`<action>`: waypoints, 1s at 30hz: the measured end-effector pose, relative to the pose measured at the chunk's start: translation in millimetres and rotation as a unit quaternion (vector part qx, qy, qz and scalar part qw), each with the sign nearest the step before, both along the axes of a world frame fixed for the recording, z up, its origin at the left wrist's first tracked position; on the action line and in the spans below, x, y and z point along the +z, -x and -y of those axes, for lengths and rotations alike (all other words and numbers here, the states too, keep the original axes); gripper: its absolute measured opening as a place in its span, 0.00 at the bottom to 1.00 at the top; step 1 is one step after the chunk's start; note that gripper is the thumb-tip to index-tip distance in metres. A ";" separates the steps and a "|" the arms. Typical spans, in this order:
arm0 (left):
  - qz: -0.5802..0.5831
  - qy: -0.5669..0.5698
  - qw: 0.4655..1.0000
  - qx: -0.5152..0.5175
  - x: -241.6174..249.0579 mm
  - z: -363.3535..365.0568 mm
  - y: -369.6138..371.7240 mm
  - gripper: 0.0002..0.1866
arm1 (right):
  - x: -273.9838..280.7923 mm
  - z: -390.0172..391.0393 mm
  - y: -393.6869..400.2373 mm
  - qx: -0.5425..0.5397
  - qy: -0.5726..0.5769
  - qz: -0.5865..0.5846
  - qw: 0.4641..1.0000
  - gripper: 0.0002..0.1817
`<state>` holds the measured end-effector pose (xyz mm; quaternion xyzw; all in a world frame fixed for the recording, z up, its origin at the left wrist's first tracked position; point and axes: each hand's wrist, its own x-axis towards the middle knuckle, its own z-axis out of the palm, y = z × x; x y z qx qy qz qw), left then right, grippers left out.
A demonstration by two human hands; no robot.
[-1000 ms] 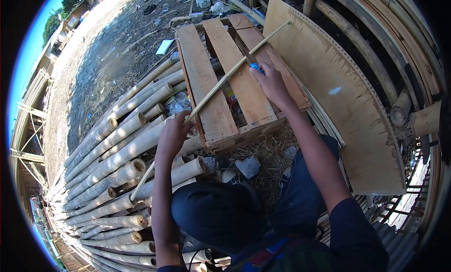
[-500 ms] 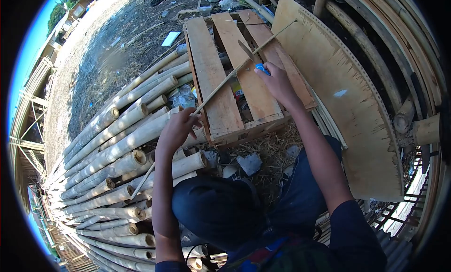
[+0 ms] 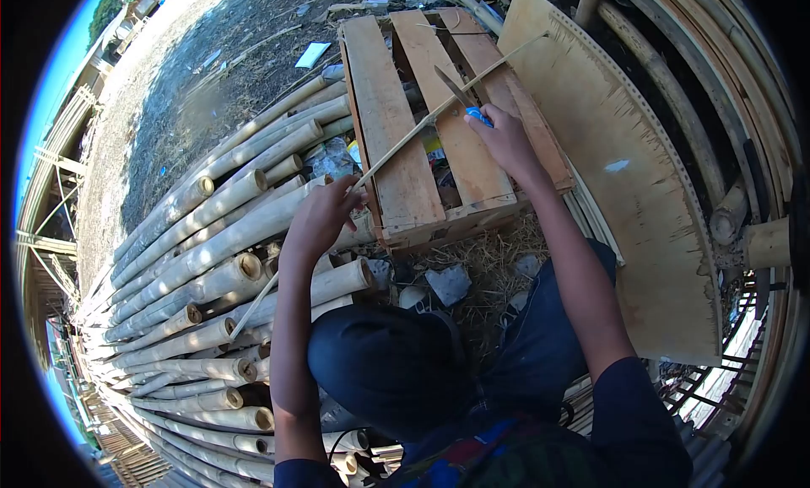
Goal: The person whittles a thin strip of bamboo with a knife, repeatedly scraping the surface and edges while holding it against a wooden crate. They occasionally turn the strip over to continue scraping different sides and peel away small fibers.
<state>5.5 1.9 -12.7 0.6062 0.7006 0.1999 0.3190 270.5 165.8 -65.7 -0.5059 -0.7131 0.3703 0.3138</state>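
A long thin bamboo strip [image 3: 403, 142] lies slantwise across the wooden pallet crate [image 3: 384, 108]. My left hand [image 3: 321, 214] is closed round the strip just off the crate's left edge, and the strip's lower end sticks out behind my forearm. In my right hand [image 3: 504, 144] is a blue-handled knife [image 3: 456, 87], its blade pointing up and left, across or just above the strip near the middle of the crate. Whether the blade touches the strip, I cannot tell.
Several bamboo poles [image 3: 245, 214] are stacked at the left, cut ends towards me. A curved plywood sheet [image 3: 629, 184] leans on the crate's right side. Grey stones [image 3: 448, 284] lie between my legs and the crate.
My view has shifted slightly, so the crate sits a little further right and up. Both hands keep their holds, the left on the strip and the right on the knife.
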 end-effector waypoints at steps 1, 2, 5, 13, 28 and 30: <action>-0.002 -0.002 1.000 0.001 -0.7 -0.8 0.0 0.17 | -0.4 -2.1 0.8 -0.001 -0.012 -0.004 1.000 0.21; 0.001 0.005 1.000 0.001 -1.7 0.3 -0.8 0.17 | -2.5 -1.8 0.4 -0.002 -0.019 -0.006 1.000 0.21; 0.009 0.010 1.000 0.004 2.6 -2.2 -2.6 0.17 | 2.1 -2.8 0.0 0.003 -0.001 0.040 0.999 0.25; -0.002 0.062 0.998 0.016 7.0 -1.9 -7.2 0.19 | 7.6 24.5 14.0 0.056 -0.080 0.119 0.988 0.27; -0.181 -0.025 0.983 -0.010 12.4 -1.5 -16.6 0.08 | 20.2 40.8 28.9 0.102 -0.077 0.167 0.978 0.28; -0.217 -0.037 0.975 -0.016 10.9 -1.4 -16.0 0.08 | 20.3 41.3 29.3 0.099 -0.066 0.159 0.980 0.28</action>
